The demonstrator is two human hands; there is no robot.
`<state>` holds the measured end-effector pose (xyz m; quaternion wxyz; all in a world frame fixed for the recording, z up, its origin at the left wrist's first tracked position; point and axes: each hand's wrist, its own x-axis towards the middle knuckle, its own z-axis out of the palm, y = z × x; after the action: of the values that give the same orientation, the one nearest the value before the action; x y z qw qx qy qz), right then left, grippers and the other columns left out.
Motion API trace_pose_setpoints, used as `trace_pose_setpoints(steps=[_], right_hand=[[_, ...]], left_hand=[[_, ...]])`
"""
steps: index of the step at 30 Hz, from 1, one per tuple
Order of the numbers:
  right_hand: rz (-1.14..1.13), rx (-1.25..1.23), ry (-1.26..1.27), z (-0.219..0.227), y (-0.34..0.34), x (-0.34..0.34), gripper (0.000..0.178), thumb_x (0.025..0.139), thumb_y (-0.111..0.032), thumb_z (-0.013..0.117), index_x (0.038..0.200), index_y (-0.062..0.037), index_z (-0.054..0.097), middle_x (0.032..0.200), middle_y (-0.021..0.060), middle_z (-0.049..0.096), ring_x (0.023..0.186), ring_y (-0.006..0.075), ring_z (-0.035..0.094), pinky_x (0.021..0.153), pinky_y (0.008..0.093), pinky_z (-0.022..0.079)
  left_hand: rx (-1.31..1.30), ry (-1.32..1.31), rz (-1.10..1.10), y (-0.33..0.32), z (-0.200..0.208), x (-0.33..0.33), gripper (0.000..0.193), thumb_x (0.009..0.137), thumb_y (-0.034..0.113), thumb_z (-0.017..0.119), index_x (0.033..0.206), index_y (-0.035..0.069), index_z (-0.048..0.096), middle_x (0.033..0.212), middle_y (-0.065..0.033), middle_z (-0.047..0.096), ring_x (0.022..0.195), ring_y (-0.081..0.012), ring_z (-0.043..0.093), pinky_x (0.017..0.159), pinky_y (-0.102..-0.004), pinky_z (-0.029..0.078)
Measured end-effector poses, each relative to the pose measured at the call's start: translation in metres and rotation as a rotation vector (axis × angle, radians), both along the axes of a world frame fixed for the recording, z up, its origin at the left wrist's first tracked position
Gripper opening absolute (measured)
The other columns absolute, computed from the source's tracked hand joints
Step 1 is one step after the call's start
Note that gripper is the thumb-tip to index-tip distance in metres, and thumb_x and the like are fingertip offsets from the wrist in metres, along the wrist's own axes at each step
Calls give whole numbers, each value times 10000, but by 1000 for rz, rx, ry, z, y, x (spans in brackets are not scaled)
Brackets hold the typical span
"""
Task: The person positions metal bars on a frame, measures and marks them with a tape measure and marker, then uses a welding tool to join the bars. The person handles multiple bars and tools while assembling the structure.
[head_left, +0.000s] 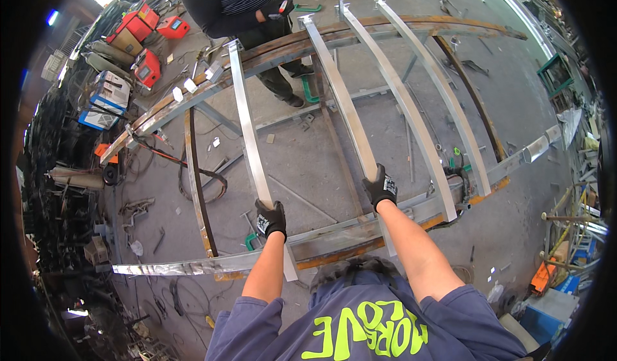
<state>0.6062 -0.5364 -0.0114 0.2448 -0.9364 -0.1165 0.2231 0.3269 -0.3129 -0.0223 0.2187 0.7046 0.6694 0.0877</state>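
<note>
My left hand [271, 219], in a black glove, is closed around a silver square metal tube [248, 126] near its close end. My right hand [380, 187], gloved the same way, grips a second silver square tube [340, 100] to the right. Both tubes run away from me across a long frame, over its near silver beam [340, 235] and its far rusty beam [276, 54]. Two more silver tubes, a third [400, 94] and a fourth [443, 84], lie alongside at the right. Small brackets show at the tubes' far ends.
A co-worker [231, 7] stands beyond the far beam, with gloved hands around a small tool. Red machines [148, 68] and a blue-white machine [106, 100] stand at the left. Cables [215, 181], a green clamp [252, 241] and scraps lie about. Cluttered racks [578, 232] line the right.
</note>
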Motion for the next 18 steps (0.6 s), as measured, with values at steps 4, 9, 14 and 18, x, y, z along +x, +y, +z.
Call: trace_pose_setpoints(steps=[4, 9, 14, 18], right_hand=[[11, -3, 63, 10, 3, 0, 830, 815, -431, 817, 1524, -163, 478, 1270, 220, 720, 1181, 423, 683, 984, 523, 544], [2, -4, 63, 8, 2, 1, 765, 811, -428, 791, 1474, -179, 501, 1233, 198, 737, 1145, 407, 702, 959, 522, 553], [1, -20, 35, 1, 0, 2, 786, 816, -435, 803, 1491, -181, 491, 1242, 203, 733, 1151, 416, 696, 960, 522, 552], [3, -18, 50, 8, 1, 1, 750, 814, -420, 781, 1466, -179, 499, 1247, 189, 734, 1147, 399, 704, 961, 513, 558]], left_hand=[[17, 18, 1, 1, -3, -4, 726, 861, 374, 783, 1461, 91, 488, 1195, -267, 718, 1084, -452, 706, 922, -541, 565], [42, 6, -6, 1, -5, -4, 716, 856, 359, 782, 1452, 92, 490, 1187, -271, 717, 1075, -459, 705, 917, -541, 566], [32, -35, -4, 1, -1, 2, 693, 847, 336, 776, 1429, 82, 498, 1177, -282, 715, 1054, -473, 705, 907, -547, 567], [40, -53, -5, 0, 0, 0, 682, 843, 324, 778, 1417, 76, 505, 1174, -285, 714, 1046, -476, 705, 905, -550, 566]])
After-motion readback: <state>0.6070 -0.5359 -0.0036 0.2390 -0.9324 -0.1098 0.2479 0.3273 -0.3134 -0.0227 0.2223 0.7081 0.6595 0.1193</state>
